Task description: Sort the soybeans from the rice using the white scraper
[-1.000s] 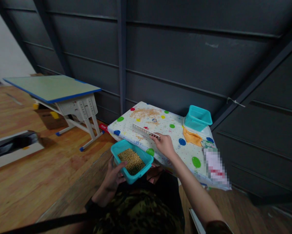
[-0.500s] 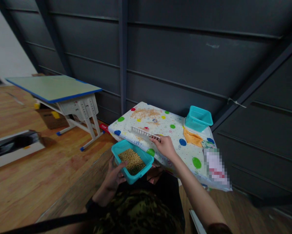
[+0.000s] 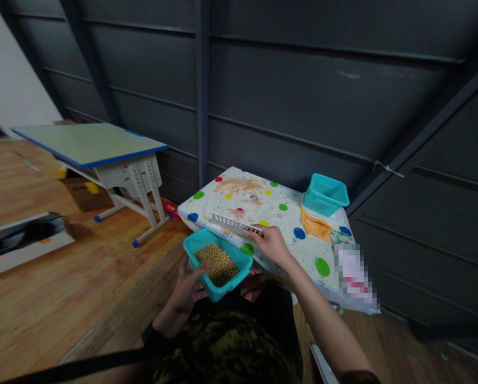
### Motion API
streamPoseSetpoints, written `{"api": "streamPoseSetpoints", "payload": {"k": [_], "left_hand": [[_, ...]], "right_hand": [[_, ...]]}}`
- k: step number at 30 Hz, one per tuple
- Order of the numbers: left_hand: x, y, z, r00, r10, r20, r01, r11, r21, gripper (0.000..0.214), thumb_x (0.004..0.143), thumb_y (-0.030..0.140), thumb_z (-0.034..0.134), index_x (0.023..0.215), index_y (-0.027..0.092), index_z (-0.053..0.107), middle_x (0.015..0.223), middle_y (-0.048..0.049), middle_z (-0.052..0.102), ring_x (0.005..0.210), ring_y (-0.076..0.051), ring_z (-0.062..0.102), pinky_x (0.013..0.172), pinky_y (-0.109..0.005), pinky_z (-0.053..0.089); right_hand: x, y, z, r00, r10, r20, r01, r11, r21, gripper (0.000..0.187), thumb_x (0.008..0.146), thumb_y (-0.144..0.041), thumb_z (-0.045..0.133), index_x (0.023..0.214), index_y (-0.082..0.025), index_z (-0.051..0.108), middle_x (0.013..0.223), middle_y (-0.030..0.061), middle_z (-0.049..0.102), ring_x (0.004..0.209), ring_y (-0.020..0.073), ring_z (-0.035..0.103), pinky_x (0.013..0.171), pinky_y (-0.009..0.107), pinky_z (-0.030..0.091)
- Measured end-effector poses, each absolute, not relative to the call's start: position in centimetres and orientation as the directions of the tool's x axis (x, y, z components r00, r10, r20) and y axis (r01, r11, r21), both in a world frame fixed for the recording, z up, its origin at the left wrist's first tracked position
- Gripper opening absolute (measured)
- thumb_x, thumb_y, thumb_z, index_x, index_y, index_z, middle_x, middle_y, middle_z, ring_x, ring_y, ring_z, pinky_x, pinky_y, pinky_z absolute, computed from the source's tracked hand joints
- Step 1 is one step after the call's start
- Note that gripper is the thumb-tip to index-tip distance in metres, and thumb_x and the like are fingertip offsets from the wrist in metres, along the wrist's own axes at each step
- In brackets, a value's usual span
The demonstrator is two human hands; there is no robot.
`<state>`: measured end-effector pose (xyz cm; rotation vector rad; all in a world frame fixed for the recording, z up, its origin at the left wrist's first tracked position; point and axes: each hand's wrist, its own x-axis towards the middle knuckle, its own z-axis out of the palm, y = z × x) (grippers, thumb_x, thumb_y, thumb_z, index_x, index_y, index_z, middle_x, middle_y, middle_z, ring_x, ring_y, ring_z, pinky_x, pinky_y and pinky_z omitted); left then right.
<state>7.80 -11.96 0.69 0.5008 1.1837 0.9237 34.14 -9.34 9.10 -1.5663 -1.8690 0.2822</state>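
The tablecloth (image 3: 286,224) is white, strewn with green, blue, red and yellow dots among finer specks. A tan scatter of grain (image 3: 239,185) marks its far left corner. The near tub (image 3: 225,289) is teal, its beans (image 3: 217,264) yellow-brown; the slotted strip (image 3: 233,224) along the near edge is white. At the far right corner stands a second teal tub (image 3: 325,194), an orange cloth (image 3: 314,226) beside it. The neighbouring desk (image 3: 87,143) is pale green, edged blue.

No legible text, brand, number or sign is found. A blue mark (image 3: 226,233) on the tablecloth (image 3: 270,213), near its front edge, is too small to read. The packet (image 3: 353,277) at the front right corner is blurred beyond reading.
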Motion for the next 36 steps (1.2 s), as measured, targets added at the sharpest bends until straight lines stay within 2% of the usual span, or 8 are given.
{"api": "streamPoseSetpoints", "payload": {"k": [3,7,10,13,17,23,31,36], "left_hand": [[7.7,-11.9,0.1,0.093,0.841,-0.532,-0.32,0.531,0.785,0.106,0.085,0.028,0.087,0.17,0.042,0.025,0.134,-0.0111,0.072,0.079,-0.025,0.078,0.061,-0.035,0.063],[7.8,-12.0,0.2,0.116,0.856,-0.504,-0.342,0.511,0.789,0.107,0.081,0.029,0.091,0.167,0.046,0.03,0.14,-0.0097,0.072,0.082,-0.027,0.08,0.066,-0.04,0.067],[7.9,-12.1,0.7,0.091,0.839,-0.537,-0.332,0.533,0.778,0.103,0.083,0.027,0.089,0.167,0.045,0.031,0.138,-0.0093,0.073,0.078,-0.025,0.079,0.065,-0.04,0.067],[7.9,-12.1,1.0,0.078,0.838,-0.541,-0.317,0.535,0.783,0.104,0.083,0.03,0.09,0.167,0.043,0.03,0.136,-0.0095,0.072,0.077,-0.023,0.078,0.063,-0.037,0.066],[7.9,-12.0,1.0,0.085,0.832,-0.548,-0.318,0.544,0.777,0.106,0.082,0.032,0.092,0.167,0.043,0.029,0.134,-0.0092,0.072,0.075,-0.022,0.076,0.061,-0.035,0.065],[8.0,-11.9,-0.1,0.062,0.836,-0.545,-0.339,0.532,0.776,0.104,0.083,0.027,0.089,0.168,0.045,0.031,0.121,-0.0078,0.077,0.059,-0.017,0.069,0.058,-0.034,0.063],[8.1,-12.1,0.4,0.065,0.834,-0.548,-0.333,0.536,0.776,0.099,0.087,0.026,0.086,0.167,0.045,0.031,0.128,-0.0094,0.075,0.072,-0.024,0.078,0.057,-0.035,0.063],[8.2,-12.4,1.8,0.076,0.823,-0.562,-0.319,0.554,0.769,0.094,0.092,0.02,0.08,0.167,0.045,0.029,0.127,-0.0076,0.072,0.066,-0.02,0.074,0.057,-0.034,0.063]], "right_hand": [[33.3,-10.6,9.2,-0.076,0.926,0.369,0.765,0.292,-0.575,0.023,0.105,-0.03,0.068,0.107,-0.028,0.09,0.106,0.0065,0.09,0.087,0.0261,0.084,0.079,0.032,0.058],[33.3,-11.8,9.3,-0.083,0.917,0.391,0.731,0.322,-0.602,0.026,0.106,-0.032,0.065,0.111,-0.03,0.09,0.112,0.0042,0.09,0.097,0.0273,0.086,0.086,0.033,0.061],[35.3,-11.4,9.3,0.048,0.905,0.423,0.783,0.228,-0.578,0.025,0.104,-0.035,0.067,0.108,-0.028,0.091,0.109,0.0063,0.09,0.092,0.0296,0.086,0.081,0.034,0.061],[38.2,-10.5,9.2,0.206,0.865,0.458,0.851,0.073,-0.519,0.027,0.103,-0.037,0.067,0.104,-0.023,0.09,0.094,0.0092,0.089,0.078,0.0305,0.083,0.072,0.034,0.058],[40.7,-10.3,8.7,0.264,0.839,0.476,0.896,-0.03,-0.443,0.029,0.102,-0.038,0.066,0.106,-0.021,0.089,0.089,0.0114,0.088,0.072,0.0292,0.08,0.067,0.032,0.053],[41.3,-11.9,7.9,0.23,0.856,0.463,0.891,0.006,-0.454,0.037,0.104,-0.048,0.063,0.1,-0.022,0.088,0.08,0.0098,0.086,0.064,0.0261,0.075,0.062,0.031,0.048],[41.3,-12.9,7.8,0.213,0.869,0.446,0.875,0.034,-0.483,0.046,0.105,-0.055,0.059,0.086,-0.023,0.085,0.072,0.0092,0.082,0.061,0.0259,0.072,0.059,0.032,0.045],[41.2,-13.2,8.1,0.207,0.871,0.446,0.851,0.065,-0.521,0.047,0.104,-0.057,0.058,0.09,-0.022,0.086,0.072,0.0083,0.082,0.062,0.0263,0.072,0.059,0.031,0.045]]}}
